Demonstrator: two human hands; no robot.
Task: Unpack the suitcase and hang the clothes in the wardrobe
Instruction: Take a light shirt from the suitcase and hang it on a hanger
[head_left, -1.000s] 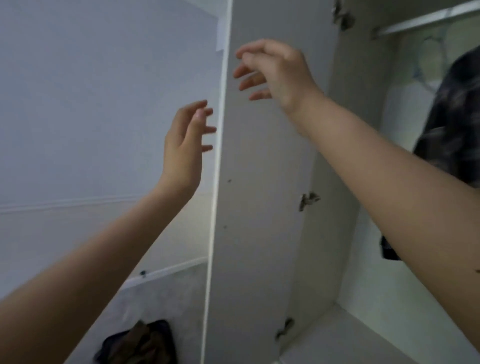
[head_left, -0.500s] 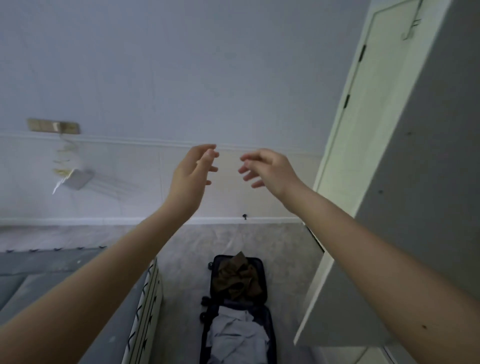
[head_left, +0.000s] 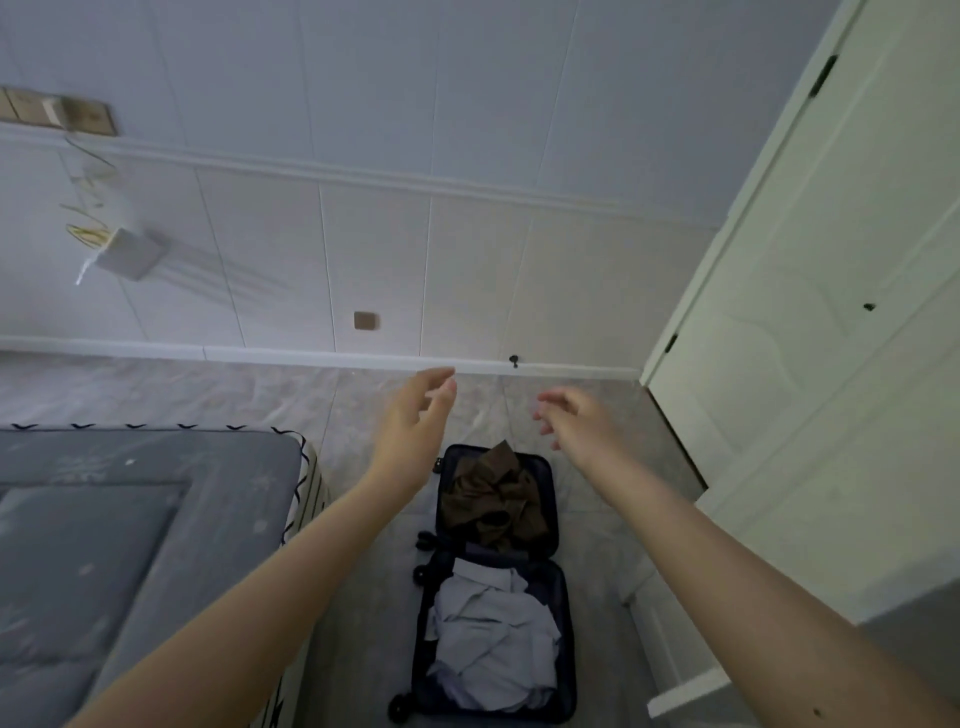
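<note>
- A bed (head_left: 130, 545) with grey bedding fills the lower left, its striped edge running beside the pale floor (head_left: 363, 415).
- On the panelled wall (head_left: 467, 260) above the bed, a small white box (head_left: 132, 254) hangs tilted from thin wires below a row of beige switch plates (head_left: 57, 115); a single beige plate (head_left: 365, 320) sits lower down, just above the white skirting.
- The left hand (head_left: 415, 415) is raised in mid-air over the floor, palm turned inward, fingers loosely spread and slightly curled, holding nothing.
- A dark suitcase (head_left: 496, 582) lies open flat on the floor between the bed and the door, directly below and between the two outstretched forearms.
- Its far half holds a crumpled brown garment (head_left: 493, 499); its near half holds rumpled pale blue-grey clothes (head_left: 493, 639). Neither hand touches the case or what is in it.
- The right hand (head_left: 579, 423) hovers near the left one, apart from it, fingers loosely spread and bent downward, also empty; motion blur softens the fingertips.
- A cream panelled door (head_left: 805, 312) stands closed at right, with dark hinges showing along its left edge.
- A grey surface (head_left: 914, 629) cuts into the lower right corner; what it belongs to cannot be told.
</note>
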